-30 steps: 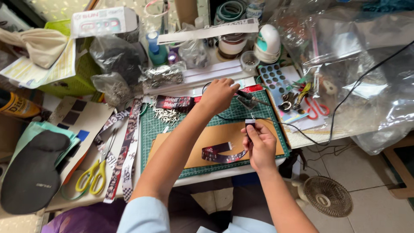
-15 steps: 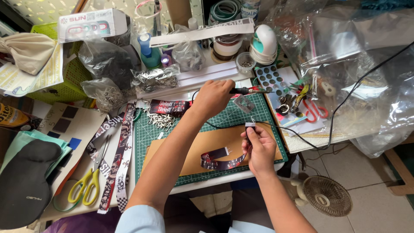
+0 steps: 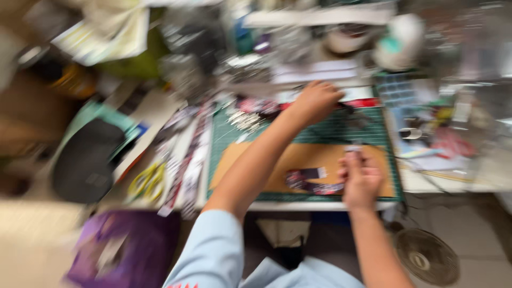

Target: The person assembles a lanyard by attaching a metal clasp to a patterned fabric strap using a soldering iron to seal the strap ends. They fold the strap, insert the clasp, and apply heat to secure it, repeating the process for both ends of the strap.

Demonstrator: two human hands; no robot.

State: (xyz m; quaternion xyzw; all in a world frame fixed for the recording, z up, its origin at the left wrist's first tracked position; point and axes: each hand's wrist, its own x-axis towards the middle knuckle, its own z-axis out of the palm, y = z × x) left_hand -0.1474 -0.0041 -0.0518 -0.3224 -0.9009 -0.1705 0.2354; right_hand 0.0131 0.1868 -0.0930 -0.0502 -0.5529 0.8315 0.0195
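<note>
The view is heavily blurred. My left hand point(image 3: 317, 101) reaches across the green cutting mat point(image 3: 234, 138) to its far edge, fingers curled over a dark and red tool point(image 3: 358, 104); whether it grips the tool is unclear. My right hand point(image 3: 360, 178) is near the mat's front edge, pinching a small pale piece point(image 3: 353, 149) upright between its fingertips. Just left of that hand, a dark patterned strap point(image 3: 312, 181) lies looped on a tan board point(image 3: 288, 160) that rests on the mat.
Patterned ribbons point(image 3: 186, 160) and yellow scissors point(image 3: 146, 178) lie left of the mat, beside a black oval object point(image 3: 88, 160). Cluttered boxes, bags and a white rounded container point(image 3: 402, 40) fill the back. A small fan point(image 3: 426, 258) and a purple bag point(image 3: 122, 248) sit on the floor.
My left hand has stayed at the far edge of the mat over the tool. My right hand still pinches the pale piece. The view has swung and become blurred.
</note>
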